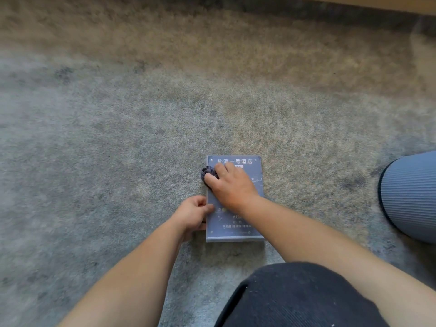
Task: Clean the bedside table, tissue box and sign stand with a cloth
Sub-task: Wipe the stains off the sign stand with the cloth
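Both hands work on the sign stand (234, 224), which lies flat on the carpet (118, 138). Right hand (230, 185) presses a bunched dark cloth (207, 173) against its upper left corner; left hand (193, 212) pinches its left edge.

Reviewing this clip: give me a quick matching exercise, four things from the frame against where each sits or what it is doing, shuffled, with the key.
Things:
1. sign stand
2. cloth
3. left hand
4. ribbed grey bin

States:
A. at the right edge of the frame
B. bunched under the right hand
C. lying flat on the carpet
D. holding the stand's left edge

Pairs: 1-C, 2-B, 3-D, 4-A
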